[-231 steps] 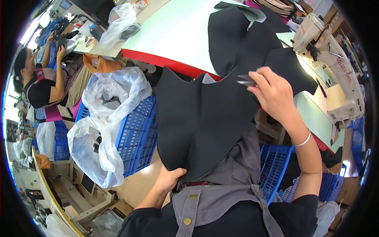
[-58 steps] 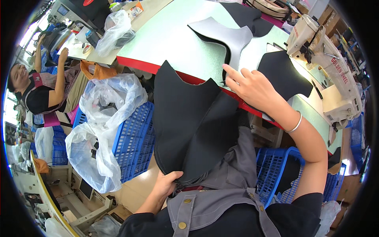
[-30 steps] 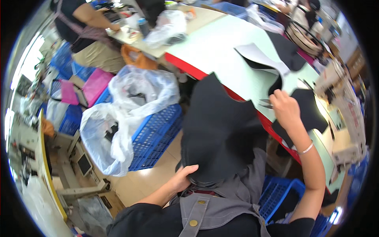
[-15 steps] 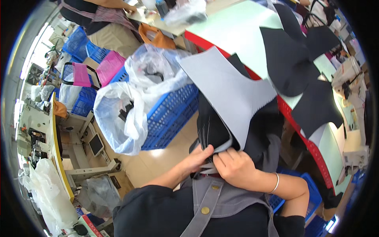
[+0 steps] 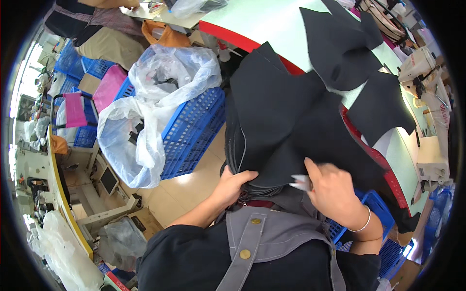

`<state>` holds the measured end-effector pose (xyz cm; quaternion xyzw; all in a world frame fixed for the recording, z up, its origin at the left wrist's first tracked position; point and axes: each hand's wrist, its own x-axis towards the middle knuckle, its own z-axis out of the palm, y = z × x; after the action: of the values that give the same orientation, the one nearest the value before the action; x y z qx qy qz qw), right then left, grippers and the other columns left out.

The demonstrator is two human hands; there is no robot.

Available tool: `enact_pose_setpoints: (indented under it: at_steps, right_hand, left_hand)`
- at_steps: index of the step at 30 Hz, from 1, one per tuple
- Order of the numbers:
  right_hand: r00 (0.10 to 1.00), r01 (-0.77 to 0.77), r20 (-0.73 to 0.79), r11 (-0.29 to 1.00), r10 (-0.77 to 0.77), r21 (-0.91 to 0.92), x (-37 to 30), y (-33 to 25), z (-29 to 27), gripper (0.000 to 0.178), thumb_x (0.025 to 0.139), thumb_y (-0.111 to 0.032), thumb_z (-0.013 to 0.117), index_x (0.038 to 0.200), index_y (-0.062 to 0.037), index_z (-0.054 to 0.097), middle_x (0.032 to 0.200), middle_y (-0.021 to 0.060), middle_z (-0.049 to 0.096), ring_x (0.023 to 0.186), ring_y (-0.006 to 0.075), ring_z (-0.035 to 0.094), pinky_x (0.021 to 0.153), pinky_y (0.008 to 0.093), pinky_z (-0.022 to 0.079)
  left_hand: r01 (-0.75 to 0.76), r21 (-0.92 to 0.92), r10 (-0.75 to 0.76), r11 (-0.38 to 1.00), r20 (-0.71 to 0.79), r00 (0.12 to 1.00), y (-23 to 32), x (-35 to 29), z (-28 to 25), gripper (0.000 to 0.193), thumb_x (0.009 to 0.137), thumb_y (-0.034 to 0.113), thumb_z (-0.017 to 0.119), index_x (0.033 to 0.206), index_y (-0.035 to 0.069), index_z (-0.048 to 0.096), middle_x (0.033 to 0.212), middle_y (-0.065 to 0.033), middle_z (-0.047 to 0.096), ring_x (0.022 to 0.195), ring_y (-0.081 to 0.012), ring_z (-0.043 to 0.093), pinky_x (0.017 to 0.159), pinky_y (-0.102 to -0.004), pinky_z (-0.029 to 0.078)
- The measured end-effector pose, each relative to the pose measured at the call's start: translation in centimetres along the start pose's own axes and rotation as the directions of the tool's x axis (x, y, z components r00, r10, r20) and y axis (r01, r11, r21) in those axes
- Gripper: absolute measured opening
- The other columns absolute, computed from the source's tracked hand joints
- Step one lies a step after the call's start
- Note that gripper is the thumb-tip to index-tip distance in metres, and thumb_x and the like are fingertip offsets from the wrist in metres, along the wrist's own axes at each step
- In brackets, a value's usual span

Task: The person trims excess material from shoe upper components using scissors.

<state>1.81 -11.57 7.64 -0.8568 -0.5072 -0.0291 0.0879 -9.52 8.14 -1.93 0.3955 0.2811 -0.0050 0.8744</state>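
A stack of black fabric pieces (image 5: 276, 111) lies over my lap and leans up onto the edge of the table. My left hand (image 5: 233, 185) grips the stack's near-left edge, thumb on top, fingers hidden beneath. My right hand (image 5: 331, 190) is closed around small silver thread snips (image 5: 301, 183), their blades pointing left, just over the near edge of the top piece. The handle is hidden in my palm, and this hand is slightly blurred. Pale edges of the layers show along the left side of the stack.
A pale green table (image 5: 252, 24) with a red edge holds more black pieces (image 5: 340, 53). To the left stands a blue crate (image 5: 191, 131) with white plastic bags (image 5: 124, 140). Another blue crate (image 5: 376, 208) is low at right. A person (image 5: 107, 34) stands at far left.
The grey-faced piece on top has turned over or down, so the black side now shows. My right hand has moved right, away from my left, with the snips. The view has shifted.
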Motion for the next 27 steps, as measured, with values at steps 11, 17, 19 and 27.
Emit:
enact_pose_setpoints:
  at_steps: [11, 17, 19, 27]
  right_hand:
    - [0.928, -0.241, -0.326, 0.957, 0.178, -0.162, 2.8, 8.7, -4.0, 0.045, 0.071, -0.031, 0.071, 0.103, -0.0052, 0.052, 0.079, 0.0088, 0.053, 0.066, 0.0259, 0.056, 0.057, 0.0349, 0.044]
    - [0.942, -0.117, -0.332, 0.891, -0.039, -0.438, 4.9, 11.4, -0.6, 0.029, 0.073, -0.026, 0.069, 0.092, -0.0092, 0.054, 0.083, 0.0016, 0.051, 0.064, 0.0151, 0.05, 0.051, 0.0262, 0.04]
    - [0.931, -0.095, -0.351, 0.855, -0.105, -0.509, 5.0, 11.9, 0.4, 0.027, 0.074, -0.026, 0.068, 0.091, -0.009, 0.055, 0.087, 0.0013, 0.054, 0.064, 0.0144, 0.05, 0.051, 0.0257, 0.04]
    - [0.922, -0.013, -0.34, 0.862, -0.187, -0.507, 6.6, 13.4, 4.0, 0.024, 0.077, -0.025, 0.065, 0.088, -0.0059, 0.056, 0.088, 0.0064, 0.064, 0.066, 0.0125, 0.057, 0.055, 0.0249, 0.046]
  left_hand:
    - [0.053, 0.032, -0.051, 0.998, -0.049, 0.997, 0.2, 0.1, -0.7, 0.055, 0.065, -0.008, 0.052, 0.12, -0.003, 0.049, 0.115, -0.0126, 0.056, 0.104, -0.0256, 0.056, 0.091, -0.0366, 0.045]
    - [0.049, 0.028, -0.048, 0.998, -0.023, 0.999, -0.2, 0.1, -1.1, 0.054, 0.066, -0.008, 0.053, 0.119, -0.003, 0.05, 0.115, -0.013, 0.056, 0.104, -0.0259, 0.056, 0.091, -0.0372, 0.045]
    - [0.062, 0.034, -0.061, 0.998, -0.031, 0.998, -0.1, 0.0, -1.1, 0.054, 0.066, -0.008, 0.053, 0.119, -0.003, 0.05, 0.115, -0.0131, 0.056, 0.105, -0.026, 0.056, 0.091, -0.0372, 0.045]
    - [0.073, 0.046, -0.072, 0.996, -0.026, 0.997, 0.2, 0.1, -1.0, 0.055, 0.066, -0.008, 0.053, 0.12, -0.003, 0.049, 0.117, -0.0135, 0.055, 0.106, -0.0259, 0.055, 0.093, -0.0374, 0.044]
